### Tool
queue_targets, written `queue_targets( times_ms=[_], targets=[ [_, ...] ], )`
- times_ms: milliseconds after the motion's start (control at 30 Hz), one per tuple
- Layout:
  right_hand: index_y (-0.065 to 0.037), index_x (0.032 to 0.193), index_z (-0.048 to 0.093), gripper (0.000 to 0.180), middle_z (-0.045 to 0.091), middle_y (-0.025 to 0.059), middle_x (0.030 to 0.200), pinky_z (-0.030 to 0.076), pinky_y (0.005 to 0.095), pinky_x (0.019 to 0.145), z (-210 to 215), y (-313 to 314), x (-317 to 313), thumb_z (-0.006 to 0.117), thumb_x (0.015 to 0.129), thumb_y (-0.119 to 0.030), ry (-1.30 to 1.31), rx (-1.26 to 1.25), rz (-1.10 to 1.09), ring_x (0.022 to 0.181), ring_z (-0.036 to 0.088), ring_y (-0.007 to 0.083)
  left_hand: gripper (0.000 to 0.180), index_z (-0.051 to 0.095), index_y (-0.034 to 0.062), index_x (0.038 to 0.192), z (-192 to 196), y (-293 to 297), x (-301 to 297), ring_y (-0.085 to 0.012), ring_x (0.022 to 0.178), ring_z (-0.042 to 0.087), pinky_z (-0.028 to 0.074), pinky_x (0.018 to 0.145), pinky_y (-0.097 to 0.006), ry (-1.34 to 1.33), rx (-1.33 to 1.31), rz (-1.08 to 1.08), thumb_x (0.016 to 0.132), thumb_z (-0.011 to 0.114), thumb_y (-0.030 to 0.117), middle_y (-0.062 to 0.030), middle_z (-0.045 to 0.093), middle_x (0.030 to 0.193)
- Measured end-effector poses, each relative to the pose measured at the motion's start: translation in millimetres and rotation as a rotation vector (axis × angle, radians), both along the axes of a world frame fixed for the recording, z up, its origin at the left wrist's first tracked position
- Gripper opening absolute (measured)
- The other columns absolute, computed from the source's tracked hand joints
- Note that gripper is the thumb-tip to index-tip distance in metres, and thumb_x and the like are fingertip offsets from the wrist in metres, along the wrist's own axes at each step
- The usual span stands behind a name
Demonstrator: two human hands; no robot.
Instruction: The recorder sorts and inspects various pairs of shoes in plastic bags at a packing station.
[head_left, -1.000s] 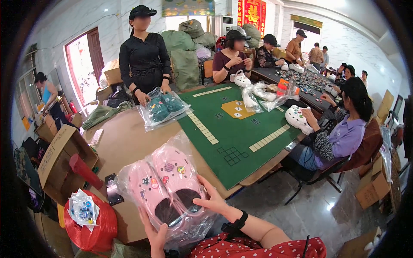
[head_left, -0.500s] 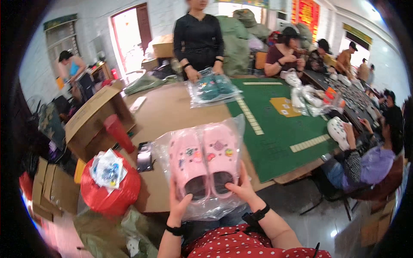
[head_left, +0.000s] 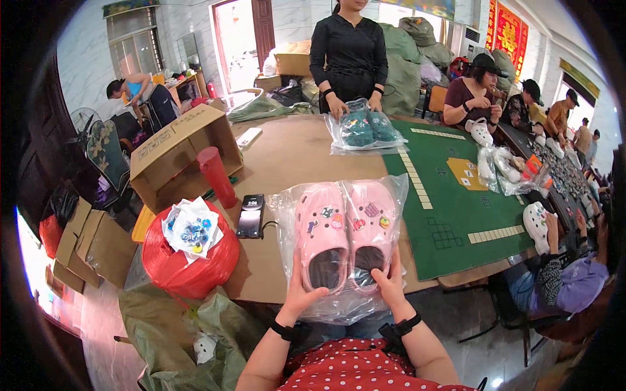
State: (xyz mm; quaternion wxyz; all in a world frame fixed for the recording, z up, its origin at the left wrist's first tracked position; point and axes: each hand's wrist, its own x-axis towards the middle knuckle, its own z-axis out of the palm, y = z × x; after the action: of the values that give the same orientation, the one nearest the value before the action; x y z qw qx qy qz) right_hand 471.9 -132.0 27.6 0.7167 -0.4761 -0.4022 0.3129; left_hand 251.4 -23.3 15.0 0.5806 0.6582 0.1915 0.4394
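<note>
A pair of pink clogs (head_left: 319,221) with colourful charms lies side by side in a clear plastic bag (head_left: 402,195), heel openings toward me. My left hand (head_left: 302,293) grips the near end of the left clog, thumb beside its opening. On the other side my right hand (head_left: 389,283) holds the right clog, its thumb over the opening. The bag's near end hangs crumpled between my wrists. Across the table, a person in black has both hands (head_left: 355,107) at a clear bag of dark green clogs (head_left: 370,128).
Left of the clogs lie a phone (head_left: 250,216), a red cylinder (head_left: 216,177), an open cardboard box (head_left: 176,153) and a red twine roll (head_left: 189,260) topped with a charm packet (head_left: 192,229). A green mat (head_left: 450,195) covers the table's right side. Several people sit or stand beyond it.
My view has swung left, so the whole scene sits further right in the picture. Both hands keep their hold on the bagged pink clogs.
</note>
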Motion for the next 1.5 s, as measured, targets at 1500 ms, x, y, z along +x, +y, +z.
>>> queue_targets(
  times_ms=[1500],
  targets=[
    [-0.004,0.151,0.020,0.091,0.033,0.0139,0.149,0.023,0.0377,0.114,-20.7,-2.4,4.7,0.067,0.079,-0.030,0.054,0.059,-0.054,0.139,0.031,0.0265,0.106,0.009,-0.0043,0.152,-18.6,-7.4,-0.2,-0.0284,0.142,0.026,0.021,0.116,-0.040,-0.084,0.128,0.135,0.072,0.075,0.020,-0.0194,0.024,0.155]
  ],
)
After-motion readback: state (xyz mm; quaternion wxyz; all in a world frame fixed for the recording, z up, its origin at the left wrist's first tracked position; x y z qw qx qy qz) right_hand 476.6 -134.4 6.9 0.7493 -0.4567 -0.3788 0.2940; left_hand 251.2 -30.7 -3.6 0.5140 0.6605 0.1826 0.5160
